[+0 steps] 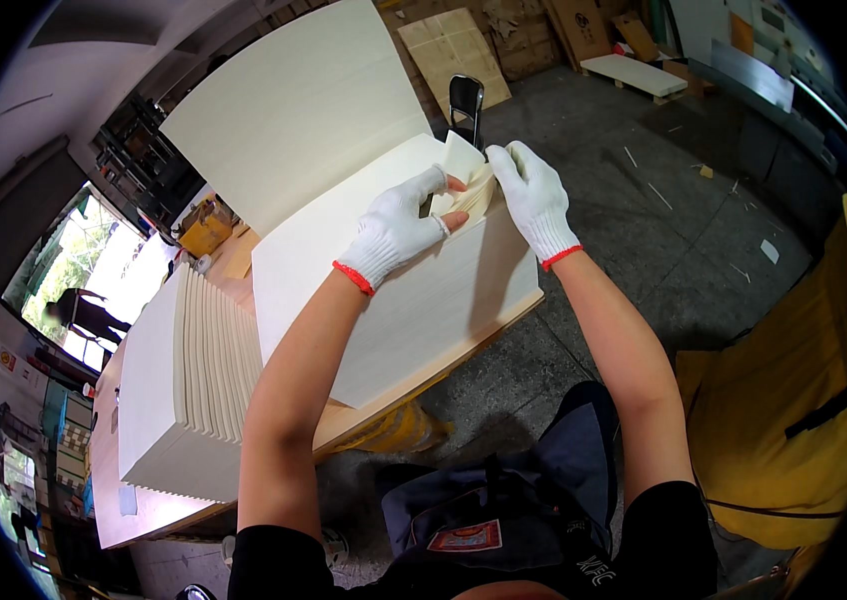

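Observation:
My left hand (398,222), in a white knit glove with bare thumb and forefinger tips, rests on top of a tall stack of cream paper sheets (423,300). Its thumb and forefinger are spread apart at the stack's right corner. There several sheets (481,190) curl up and fan out. My right hand (531,192), also in a white glove with a red cuff, is closed at the outer edge of that lifted corner. Its fingertips are partly hidden. Behind both hands, a large cream sheet or thin bundle (303,110) stands bent upright at the stack's far side.
A second stack of paper in wavy layers (193,370) sits on the wooden table (108,470) to the left. Beyond the stack stands a black chair (465,105). Yellow fabric (783,400) hangs at my right. A distant person (88,315) is by the bright doorway.

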Motion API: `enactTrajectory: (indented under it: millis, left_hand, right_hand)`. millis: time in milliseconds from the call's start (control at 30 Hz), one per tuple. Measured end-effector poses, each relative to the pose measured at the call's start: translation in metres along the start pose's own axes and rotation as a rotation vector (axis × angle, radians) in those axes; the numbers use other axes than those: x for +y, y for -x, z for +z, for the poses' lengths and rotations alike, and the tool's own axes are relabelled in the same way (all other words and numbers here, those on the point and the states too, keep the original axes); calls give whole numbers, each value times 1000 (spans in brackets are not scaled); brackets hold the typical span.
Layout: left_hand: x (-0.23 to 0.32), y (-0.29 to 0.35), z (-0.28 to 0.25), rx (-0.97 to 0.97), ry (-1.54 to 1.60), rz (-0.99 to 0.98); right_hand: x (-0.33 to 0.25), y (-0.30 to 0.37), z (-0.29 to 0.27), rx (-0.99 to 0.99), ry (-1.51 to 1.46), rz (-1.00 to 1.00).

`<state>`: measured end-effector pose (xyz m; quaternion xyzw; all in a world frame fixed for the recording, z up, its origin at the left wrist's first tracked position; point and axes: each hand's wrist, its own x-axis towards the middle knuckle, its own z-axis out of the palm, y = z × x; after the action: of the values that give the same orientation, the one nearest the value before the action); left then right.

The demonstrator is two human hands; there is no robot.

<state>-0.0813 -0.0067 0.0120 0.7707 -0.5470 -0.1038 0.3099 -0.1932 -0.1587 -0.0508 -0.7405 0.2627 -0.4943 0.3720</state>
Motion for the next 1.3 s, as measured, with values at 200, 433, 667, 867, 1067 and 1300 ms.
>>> enactTrajectory:
  millis: [200, 433, 667, 867, 1067, 1300]
  left_hand:
    - [10, 4, -4, -50, 42, -38]
    - [-13, -2, 2, 54, 4, 147]
    - [16, 4, 0, -31, -98, -55]
    - [10, 4, -1, 8, -40, -17]
    - [-4, 4, 0, 53, -13, 151]
    - [14, 5, 1, 2, -176, 28]
  right_hand:
    - [4, -2, 1, 3, -27, 8]
    - [-4, 1, 0, -18, -64, 43]
    - [1, 0, -1, 8, -28, 48]
    - [-1, 1, 0, -11, -69, 66]
    - [-3, 1, 0, -20, -72, 103]
    - [10, -4, 3, -19, -182, 60]
